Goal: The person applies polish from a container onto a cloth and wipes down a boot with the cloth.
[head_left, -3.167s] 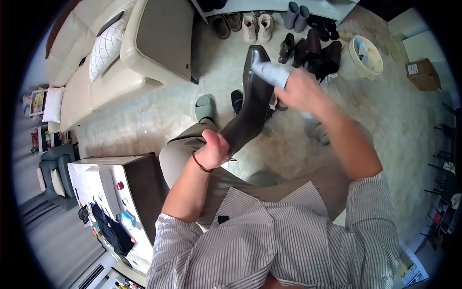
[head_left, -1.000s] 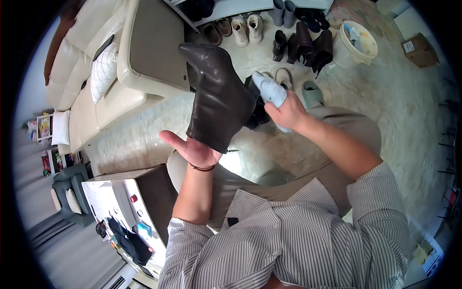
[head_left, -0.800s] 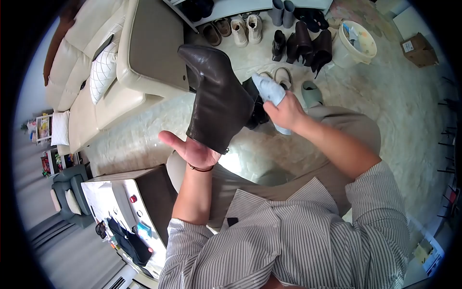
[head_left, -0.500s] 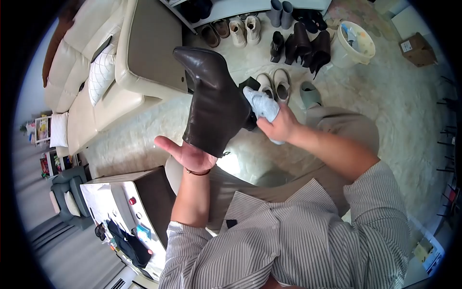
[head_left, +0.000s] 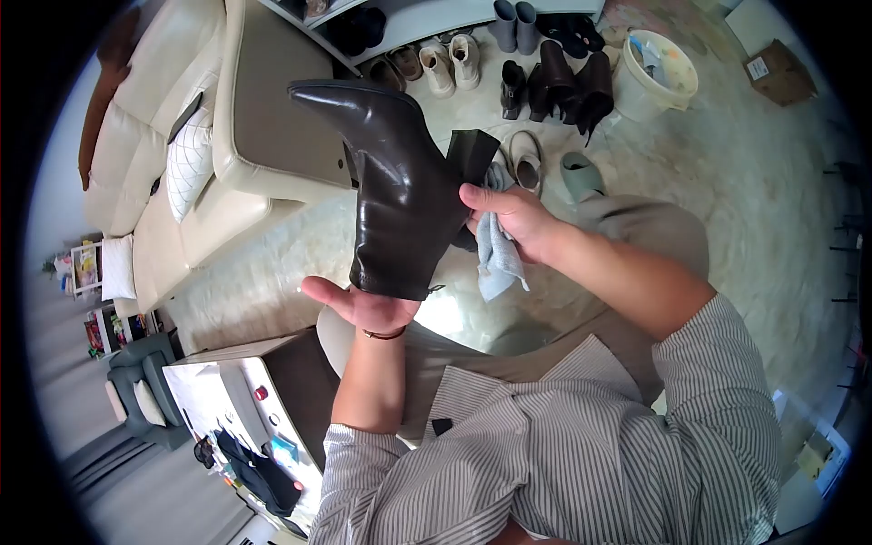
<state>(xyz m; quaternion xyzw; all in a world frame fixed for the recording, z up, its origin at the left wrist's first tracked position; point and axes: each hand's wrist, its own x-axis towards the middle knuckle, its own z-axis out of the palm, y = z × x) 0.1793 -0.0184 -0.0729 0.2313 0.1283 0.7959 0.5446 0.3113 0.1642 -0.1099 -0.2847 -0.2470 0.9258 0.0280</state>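
Note:
A shiny dark brown ankle boot (head_left: 395, 191) is held up in front of me, its toe pointing to the upper left and its block heel to the right. My left hand (head_left: 368, 307) is at the boot's opening, with the fingers inside the shaft and the thumb stretched out to the left. At the back of the boot, just below the heel, my right hand (head_left: 513, 221) holds a light grey-blue cloth (head_left: 497, 259), which hangs down from the fingers. The right thumb rests near the boot's back edge.
Several boots (head_left: 559, 84) and pale shoes (head_left: 451, 65) stand on the floor by a white rack (head_left: 409, 25). A bucket (head_left: 668, 77) and a cardboard box (head_left: 779, 73) are at the upper right. A cream sofa (head_left: 232, 204) and a white-topped cabinet (head_left: 213, 386) are on the left.
The boot has turned, so its heel now shows and its toe reaches farther left. My right hand has moved from beside the boot up against its back, and the cloth now hangs down.

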